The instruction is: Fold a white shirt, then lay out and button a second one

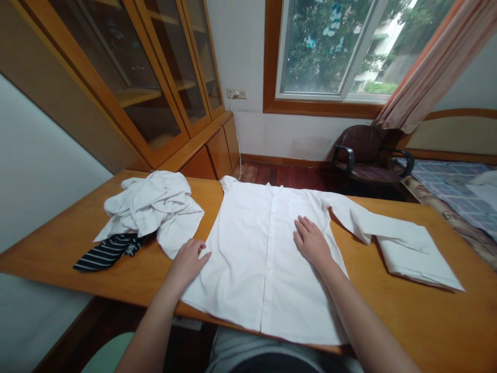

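Observation:
A white button-front shirt [248, 259] lies spread out, front side up, on the wooden table [407, 321]. My right hand [311, 242] rests flat on its right half, below the chest pocket, fingers extended. At the shirt's left edge is my left hand [191, 260], slightly curled, with a gap between thumb and index finger; its other fingers are partly hidden. The shirt's right-hand sleeve [349, 215] stretches out toward a folded white garment [419, 264] and appears to overlap it. The left sleeve is mostly out of sight.
A crumpled heap of white clothing [155, 202] sits on the table's left side, with a dark striped tie [104, 253] sticking out beneath. Beyond the table are a glass-door cabinet [174, 67], an office chair [361, 153] and a bed [462, 191]. A green stool [111, 352] stands below.

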{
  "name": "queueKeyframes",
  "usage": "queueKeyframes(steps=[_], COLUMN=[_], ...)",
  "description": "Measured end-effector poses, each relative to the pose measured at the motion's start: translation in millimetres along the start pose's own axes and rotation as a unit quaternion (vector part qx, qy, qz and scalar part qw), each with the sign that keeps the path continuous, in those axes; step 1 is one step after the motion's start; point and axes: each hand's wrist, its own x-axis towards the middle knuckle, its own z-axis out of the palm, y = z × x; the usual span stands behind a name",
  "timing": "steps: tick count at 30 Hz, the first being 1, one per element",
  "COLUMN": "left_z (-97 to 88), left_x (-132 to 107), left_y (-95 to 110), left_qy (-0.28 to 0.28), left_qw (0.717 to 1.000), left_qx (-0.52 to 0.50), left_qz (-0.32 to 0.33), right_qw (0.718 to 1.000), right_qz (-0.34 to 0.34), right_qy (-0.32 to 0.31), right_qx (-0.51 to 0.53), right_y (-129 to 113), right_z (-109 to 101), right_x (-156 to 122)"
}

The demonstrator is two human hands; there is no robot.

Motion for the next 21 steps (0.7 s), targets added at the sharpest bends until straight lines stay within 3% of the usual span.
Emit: queueKeyframes(steps=[5, 11, 21], left_z=[-5.1, -12.3, -17.8], left_x=[-2.7, -2.3, -10.9], left_y=[7.5, 18.0, 1.6], left_qy=[-0.042, -0.070, -0.067], left_qw=[0.998, 0.995, 0.992], left_qx=[-0.010, 0.039, 0.077], left_qz=[-0.056, -0.058, -0.079], right_qw=[1.000, 1.000, 1.000], right_qz=[0.002, -0.008, -0.018], right_qy=[0.001, 0.007, 0.023], right_qx=[0.000, 0.003, 0.001], right_y=[-0.1, 1.7, 3.6], right_z=[-1.8, -0.2, 2.0], right_x=[0.0, 0.3, -0.3])
